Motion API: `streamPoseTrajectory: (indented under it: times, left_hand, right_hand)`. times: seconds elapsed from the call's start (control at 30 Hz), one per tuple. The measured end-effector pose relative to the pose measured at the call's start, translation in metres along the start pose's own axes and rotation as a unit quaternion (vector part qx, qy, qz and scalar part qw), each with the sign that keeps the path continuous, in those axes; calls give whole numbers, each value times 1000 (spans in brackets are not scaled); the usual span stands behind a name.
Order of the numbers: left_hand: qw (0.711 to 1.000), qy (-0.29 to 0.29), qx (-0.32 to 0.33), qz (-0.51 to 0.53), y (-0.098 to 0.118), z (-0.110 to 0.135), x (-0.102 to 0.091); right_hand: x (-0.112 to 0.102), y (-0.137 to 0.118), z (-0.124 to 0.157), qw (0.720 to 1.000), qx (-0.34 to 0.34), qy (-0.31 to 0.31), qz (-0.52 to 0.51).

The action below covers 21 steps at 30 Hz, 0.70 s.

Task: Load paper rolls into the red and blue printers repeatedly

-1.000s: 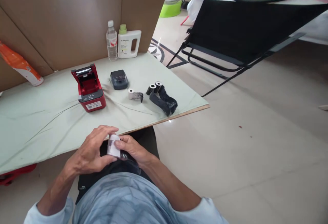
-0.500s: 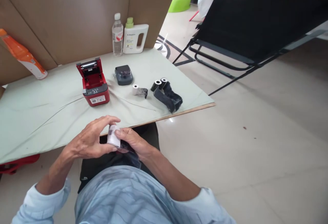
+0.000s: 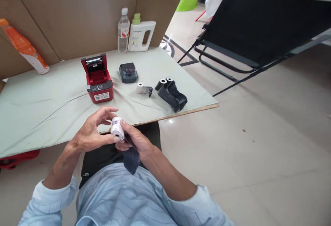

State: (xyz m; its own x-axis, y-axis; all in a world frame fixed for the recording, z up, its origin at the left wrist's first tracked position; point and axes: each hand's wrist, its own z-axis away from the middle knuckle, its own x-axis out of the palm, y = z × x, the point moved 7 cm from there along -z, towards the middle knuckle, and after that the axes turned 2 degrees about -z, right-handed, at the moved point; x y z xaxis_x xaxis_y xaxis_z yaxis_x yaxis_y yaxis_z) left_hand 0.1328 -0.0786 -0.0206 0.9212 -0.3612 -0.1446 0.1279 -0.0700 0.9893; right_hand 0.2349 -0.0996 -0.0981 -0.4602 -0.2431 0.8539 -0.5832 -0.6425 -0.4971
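Note:
A white roll of thermal paper is held in front of the table edge, its hollow core facing down toward me. My right hand grips it from the right, thumb on its side. From under that hand hangs a dark printed strip of the paper. My left hand closes on the roll from the left, thumb at its lower end and index finger stretched above it. Beyond the hands stands a red receipt printer with its lid raised.
On the table are a small dark portable printer, a small paper roll and two rolls with dark strips. A water bottle, a white detergent bottle and an orange bottle stand behind. A black folding chair is at right.
The roll has tipped so that its core end now shows, and both hands have risen slightly. The dark strip hangs more visibly below my right hand. The view has shifted a little.

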Motion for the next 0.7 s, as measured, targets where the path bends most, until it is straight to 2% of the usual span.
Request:
streamPoseTrajectory:
  times: [0.07, 0.17, 0.27, 0.47, 0.7]
  left_hand:
    - [998, 35, 2, 44, -1, 0, 2]
    - [983, 94, -21, 158, -15, 5, 12]
    - [970, 112, -51, 212, -26, 9, 20]
    - [972, 91, -61, 207, -20, 12, 17]
    - [979, 90, -79, 165, -22, 25, 12]
  right_hand:
    - [6, -2, -2, 1000, -7, -8, -18]
    - [10, -4, -5, 999, -16, -6, -34]
    - [11, -1, -4, 1000, 3, -1, -27]
    - [11, 1, 6, 1000, 18, -5, 6]
    - [-27, -14, 21, 979, 15, 60, 192]
